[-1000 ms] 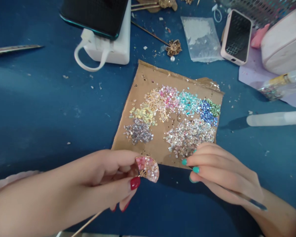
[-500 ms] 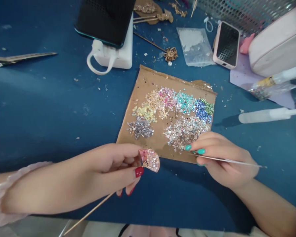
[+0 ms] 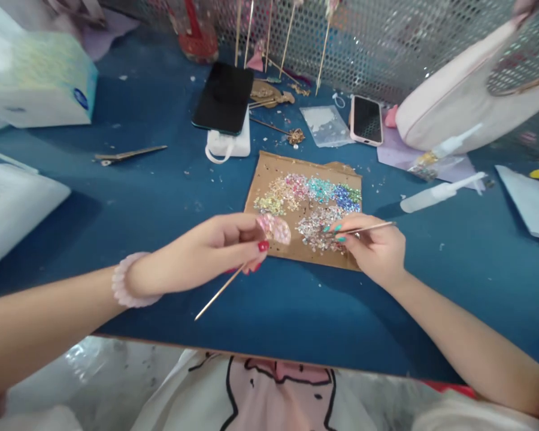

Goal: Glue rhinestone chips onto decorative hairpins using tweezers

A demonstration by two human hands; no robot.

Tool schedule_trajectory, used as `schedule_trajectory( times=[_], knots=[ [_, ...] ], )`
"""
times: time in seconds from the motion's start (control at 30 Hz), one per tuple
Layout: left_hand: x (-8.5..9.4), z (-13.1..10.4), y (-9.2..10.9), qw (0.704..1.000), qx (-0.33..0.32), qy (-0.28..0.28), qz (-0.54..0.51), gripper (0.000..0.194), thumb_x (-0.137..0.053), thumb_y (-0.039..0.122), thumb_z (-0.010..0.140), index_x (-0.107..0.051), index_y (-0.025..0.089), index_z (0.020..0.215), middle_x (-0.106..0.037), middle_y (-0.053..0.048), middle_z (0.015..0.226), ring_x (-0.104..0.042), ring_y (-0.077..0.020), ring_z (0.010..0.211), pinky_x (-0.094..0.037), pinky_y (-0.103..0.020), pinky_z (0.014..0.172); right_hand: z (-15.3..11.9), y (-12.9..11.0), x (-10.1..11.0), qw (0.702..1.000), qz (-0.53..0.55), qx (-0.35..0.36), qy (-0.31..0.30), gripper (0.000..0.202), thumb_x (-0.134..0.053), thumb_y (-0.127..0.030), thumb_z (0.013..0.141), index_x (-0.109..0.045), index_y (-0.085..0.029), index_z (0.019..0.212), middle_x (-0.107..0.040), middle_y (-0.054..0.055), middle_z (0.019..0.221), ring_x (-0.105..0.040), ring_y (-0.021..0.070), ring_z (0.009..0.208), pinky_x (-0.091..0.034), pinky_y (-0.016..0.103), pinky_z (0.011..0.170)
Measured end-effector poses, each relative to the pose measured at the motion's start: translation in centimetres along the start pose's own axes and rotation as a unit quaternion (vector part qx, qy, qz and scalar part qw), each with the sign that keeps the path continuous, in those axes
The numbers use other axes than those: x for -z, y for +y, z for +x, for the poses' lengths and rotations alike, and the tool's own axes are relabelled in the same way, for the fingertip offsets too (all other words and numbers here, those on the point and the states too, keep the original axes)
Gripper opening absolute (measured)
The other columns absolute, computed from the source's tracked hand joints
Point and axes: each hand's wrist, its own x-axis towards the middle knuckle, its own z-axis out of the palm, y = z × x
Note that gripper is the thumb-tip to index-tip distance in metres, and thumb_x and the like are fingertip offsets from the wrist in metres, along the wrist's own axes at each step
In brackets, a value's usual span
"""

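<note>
My left hand (image 3: 220, 246), with red nails, pinches a small pink fan-shaped ornament (image 3: 277, 230) covered in shiny chips. A thin wooden stick (image 3: 216, 300) slants down from beneath these fingers. My right hand (image 3: 384, 248), with teal nails, grips a slim rod-like tool (image 3: 374, 227). The tool's tip is down at a heap of silvery chips (image 3: 312, 228), too small to make out. That heap lies on a cardboard sheet (image 3: 281, 163), along with blue, green, teal, pink, peach and yellow chips. A grey heap is mostly hidden behind my left hand.
Beyond the cardboard are a black phone (image 3: 224, 99) on a white charger (image 3: 238, 143), a clear bag (image 3: 327, 126) and a pink-edged phone (image 3: 367, 120). A white squeeze bottle (image 3: 426, 197) lies right. Scissors-like metal (image 3: 132, 154) and a tissue box (image 3: 49, 84) are left.
The view has pulled back and tilted up, showing more of the table. The right hand's tool now points further into the silvery chips. Both hands keep their holds.
</note>
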Motion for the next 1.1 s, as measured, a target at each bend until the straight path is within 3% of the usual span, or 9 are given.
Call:
schedule_trajectory(
  times=[0.13,0.27,0.37,0.8,1.1],
  knots=[
    [1.1,0.7,0.0,0.99,-0.068,0.108,0.056,0.017,-0.052,0.021,0.085,-0.054,0.016,0.069,-0.05,0.004,0.061,-0.04,-0.0069,0.052,-0.031,-0.018,0.047,0.0,0.6,0.3,0.991,0.007,-0.093,0.098,0.014,-0.069,-0.031,0.074,-0.064,-0.02,0.081,-0.068,0.0,0.075,-0.064,0.013,0.068,-0.052,0.025,0.065],
    [1.7,1.5,-0.5,0.986,-0.08,0.131,0.062,0.01,-0.051,0.018,0.085,-0.057,0.015,0.077,-0.049,0.004,0.065,-0.038,-0.0071,0.054,-0.029,-0.019,0.05,0.3,1.6,0.6,0.983,0.049,-0.108,0.143,0.018,-0.066,-0.037,0.077,-0.06,-0.02,0.083,-0.067,0.0,0.078,-0.065,0.0125,0.074,-0.051,0.025,0.069],
    [1.7,1.7,-0.7,0.989,-0.08,0.116,0.038,0.01,-0.051,0.017,0.083,-0.057,0.014,0.075,-0.048,0.003,0.064,-0.037,-0.0077,0.053,-0.029,-0.02,0.051,0.6,2.5,0.8,0.976,0.094,-0.12,0.155,0.022,-0.065,-0.041,0.077,-0.056,-0.022,0.086,-0.066,-0.001,0.078,-0.065,0.0128,0.075,-0.052,0.027,0.074],
    [1.3,1.0,0.2,0.991,-0.071,0.092,0.058,0.01,-0.05,0.021,0.081,-0.056,0.013,0.08,-0.049,0.002,0.066,-0.037,-0.008,0.054,-0.03,-0.021,0.051,0.7,1.6,1.5,0.966,0.152,-0.203,0.058,0.035,-0.071,-0.047,0.068,-0.057,-0.02,0.086,-0.065,-0.001,0.075,-0.063,0.014,0.073,-0.048,0.029,0.074],
    [2.3,-0.5,1.8,0.985,-0.004,0.013,0.171,0.013,-0.054,0.028,0.084,-0.057,0.016,0.087,-0.052,0.002,0.072,-0.043,-0.0083,0.059,-0.032,-0.018,0.053,-0.4,-0.4,2.9,0.958,0.102,-0.265,-0.036,0.034,-0.066,-0.048,0.073,-0.059,-0.019,0.09,-0.067,0.003,0.081,-0.064,0.0191,0.082,-0.046,0.036,0.084]
  ],
)
